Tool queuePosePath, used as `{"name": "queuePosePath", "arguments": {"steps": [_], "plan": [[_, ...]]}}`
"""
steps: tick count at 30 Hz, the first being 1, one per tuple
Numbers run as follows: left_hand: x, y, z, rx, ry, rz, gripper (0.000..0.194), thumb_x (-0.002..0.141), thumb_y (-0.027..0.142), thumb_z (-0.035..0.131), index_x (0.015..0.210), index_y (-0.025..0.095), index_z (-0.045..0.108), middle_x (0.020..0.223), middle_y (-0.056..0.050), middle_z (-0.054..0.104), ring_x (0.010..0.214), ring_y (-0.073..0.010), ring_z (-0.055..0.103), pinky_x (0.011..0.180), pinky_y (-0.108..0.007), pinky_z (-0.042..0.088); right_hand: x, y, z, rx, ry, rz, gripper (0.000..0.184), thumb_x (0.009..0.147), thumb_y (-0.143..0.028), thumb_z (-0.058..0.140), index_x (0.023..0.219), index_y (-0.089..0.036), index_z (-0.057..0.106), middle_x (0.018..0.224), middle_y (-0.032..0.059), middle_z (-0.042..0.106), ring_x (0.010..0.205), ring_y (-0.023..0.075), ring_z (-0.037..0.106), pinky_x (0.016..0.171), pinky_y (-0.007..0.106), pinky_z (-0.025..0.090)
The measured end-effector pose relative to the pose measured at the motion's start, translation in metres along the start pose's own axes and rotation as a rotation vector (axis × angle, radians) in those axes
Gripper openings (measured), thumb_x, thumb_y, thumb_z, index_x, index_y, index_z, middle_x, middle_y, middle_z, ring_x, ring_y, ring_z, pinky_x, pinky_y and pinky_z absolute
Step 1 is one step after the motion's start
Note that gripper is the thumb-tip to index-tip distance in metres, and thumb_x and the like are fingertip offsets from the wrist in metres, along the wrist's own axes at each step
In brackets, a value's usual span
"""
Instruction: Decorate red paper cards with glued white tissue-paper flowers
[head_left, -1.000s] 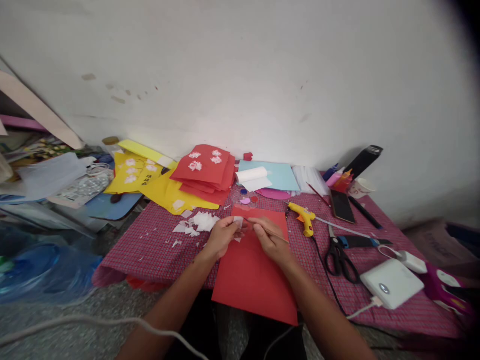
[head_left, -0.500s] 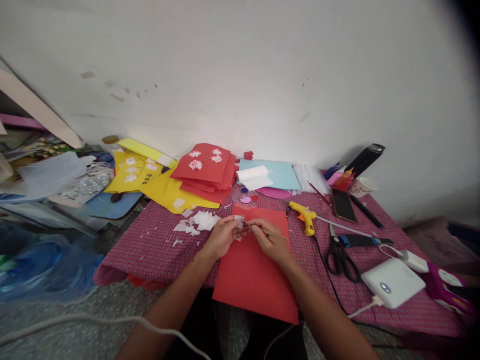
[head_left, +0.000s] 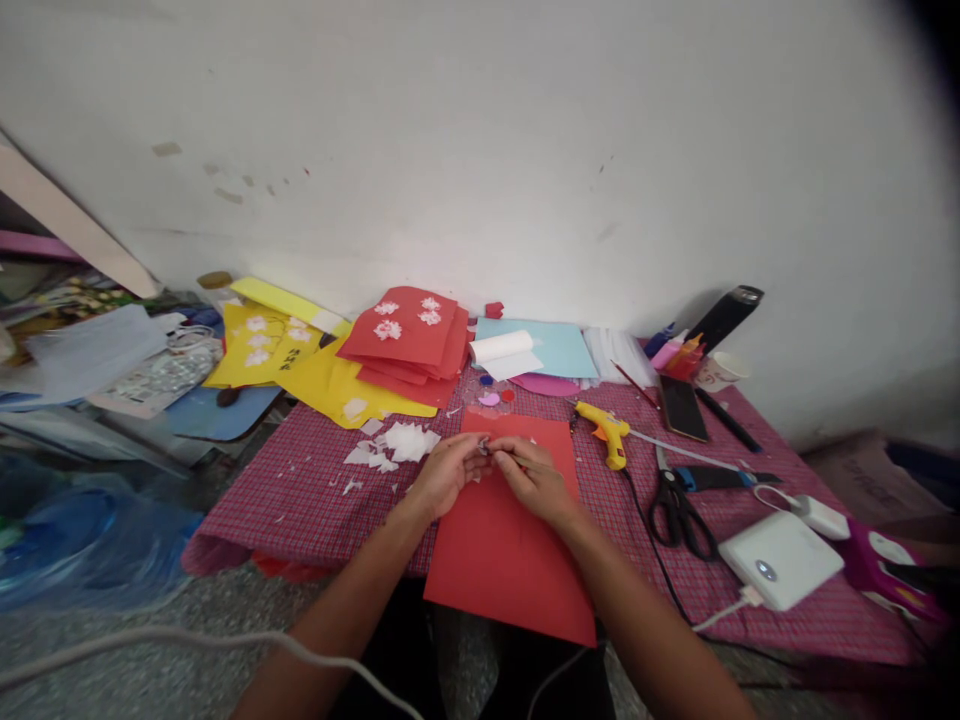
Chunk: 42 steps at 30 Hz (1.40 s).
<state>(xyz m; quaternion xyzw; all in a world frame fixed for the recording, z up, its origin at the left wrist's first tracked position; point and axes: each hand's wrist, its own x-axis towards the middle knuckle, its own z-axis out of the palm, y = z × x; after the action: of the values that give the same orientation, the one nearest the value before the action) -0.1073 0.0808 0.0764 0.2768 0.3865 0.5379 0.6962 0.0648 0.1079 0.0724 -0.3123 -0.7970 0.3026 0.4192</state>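
Both hands meet above the upper part of a red paper sheet (head_left: 510,560). Between the fingertips of my left hand (head_left: 448,474) is a small white paper piece (head_left: 484,444), crumpled and partly hidden. My right hand (head_left: 532,485) is closed on a thin brush-like stick (head_left: 534,463), whose tip meets the paper piece. Left of my left hand lies a loose heap of white paper pieces (head_left: 409,440) on the checked cloth. Just beyond the sheet are small pink, red and blue paint spots (head_left: 489,399).
Red sheets with white-pink flowers (head_left: 412,330) and yellow sheets (head_left: 345,385) lie at the back left. A white paper roll (head_left: 502,347) rests on light blue paper. To the right are a yellow glue gun (head_left: 611,430), black scissors (head_left: 679,520), a phone (head_left: 682,407) and a white power bank (head_left: 784,560).
The white paper piece, flat and plainly visible before, is now bunched around the stick's tip. Both hands have stayed nearly in place; the view has shifted slightly.
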Motion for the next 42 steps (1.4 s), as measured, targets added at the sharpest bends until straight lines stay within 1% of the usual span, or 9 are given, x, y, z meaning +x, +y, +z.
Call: {"name": "queuePosePath", "arguments": {"steps": [5,9,13,19,23,31,35,39,42], "plan": [[-0.001,-0.001,0.001,0.096,-0.028,0.025,0.027,0.070,0.026,0.076,0.093,0.013,0.072,0.088,-0.008,0.073,0.076,-0.0152,0.067,0.069,-0.024,0.048,0.002,-0.004,-0.002,0.061,-0.004,0.108,0.017,0.094,-0.026,0.055,0.101,-0.022,0.070,0.095,0.0032,0.074,0.086,0.0175,0.069,0.079,0.029,0.052],[0.002,-0.006,-0.001,0.314,-0.039,0.125,0.025,0.077,0.028,0.072,0.099,0.016,0.073,0.088,-0.005,0.072,0.070,-0.0118,0.061,0.063,-0.021,0.043,0.003,-0.003,-0.002,0.098,0.009,0.120,0.016,0.092,-0.027,0.057,0.097,-0.023,0.072,0.093,0.0031,0.076,0.083,0.0179,0.070,0.076,0.029,0.055],[0.003,-0.009,-0.005,0.533,-0.057,0.236,0.029,0.087,0.032,0.063,0.111,0.019,0.072,0.087,-0.004,0.072,0.070,-0.0139,0.059,0.063,-0.023,0.044,0.002,0.001,0.001,0.130,0.037,0.091,0.018,0.094,-0.028,0.058,0.098,-0.025,0.075,0.095,0.0043,0.078,0.083,0.0198,0.072,0.076,0.032,0.056],[-0.003,-0.006,-0.003,0.761,-0.068,0.364,0.028,0.091,0.031,0.057,0.111,0.022,0.073,0.084,-0.004,0.071,0.076,-0.0175,0.060,0.071,-0.025,0.046,0.002,0.000,0.003,0.110,0.118,0.076,0.020,0.095,-0.030,0.057,0.094,-0.023,0.075,0.088,0.0052,0.077,0.080,0.0204,0.071,0.076,0.033,0.056],[-0.004,-0.005,-0.003,0.875,-0.044,0.404,0.027,0.092,0.030,0.053,0.108,0.022,0.073,0.081,-0.002,0.069,0.072,-0.0170,0.057,0.068,-0.025,0.043,0.002,-0.003,0.002,0.151,0.119,0.087,0.016,0.092,-0.028,0.059,0.095,-0.023,0.074,0.090,0.0048,0.076,0.081,0.0192,0.070,0.076,0.032,0.056],[-0.005,-0.003,-0.001,0.891,-0.049,0.406,0.026,0.092,0.030,0.054,0.107,0.022,0.073,0.080,-0.003,0.069,0.071,-0.0176,0.056,0.066,-0.024,0.041,0.003,-0.001,0.003,0.308,0.101,0.183,0.015,0.089,-0.031,0.063,0.088,-0.020,0.073,0.082,0.0048,0.074,0.075,0.0179,0.070,0.069,0.030,0.057],[-0.009,-0.002,0.003,0.834,-0.053,0.406,0.026,0.091,0.030,0.057,0.111,0.025,0.074,0.091,-0.004,0.073,0.080,-0.0203,0.061,0.074,-0.026,0.044,0.003,0.001,0.006,0.302,0.146,0.184,0.021,0.091,-0.034,0.061,0.079,-0.020,0.070,0.078,0.0050,0.071,0.073,0.0182,0.068,0.068,0.030,0.056],[-0.010,-0.001,0.005,0.805,-0.060,0.399,0.025,0.090,0.029,0.060,0.110,0.026,0.075,0.097,-0.005,0.075,0.084,-0.0217,0.063,0.079,-0.027,0.044,0.004,0.000,0.008,0.390,0.202,0.267,0.020,0.088,-0.039,0.063,0.089,-0.020,0.069,0.073,0.0019,0.068,0.061,0.0159,0.064,0.057,0.028,0.054],[-0.009,-0.001,0.004,0.796,-0.045,0.398,0.025,0.089,0.028,0.061,0.109,0.025,0.075,0.095,-0.005,0.075,0.082,-0.0210,0.063,0.077,-0.027,0.044,0.005,-0.002,0.006,0.475,0.149,0.311,0.022,0.085,-0.042,0.067,0.088,-0.020,0.068,0.072,0.0012,0.068,0.054,0.0133,0.060,0.049,0.025,0.049]]}}
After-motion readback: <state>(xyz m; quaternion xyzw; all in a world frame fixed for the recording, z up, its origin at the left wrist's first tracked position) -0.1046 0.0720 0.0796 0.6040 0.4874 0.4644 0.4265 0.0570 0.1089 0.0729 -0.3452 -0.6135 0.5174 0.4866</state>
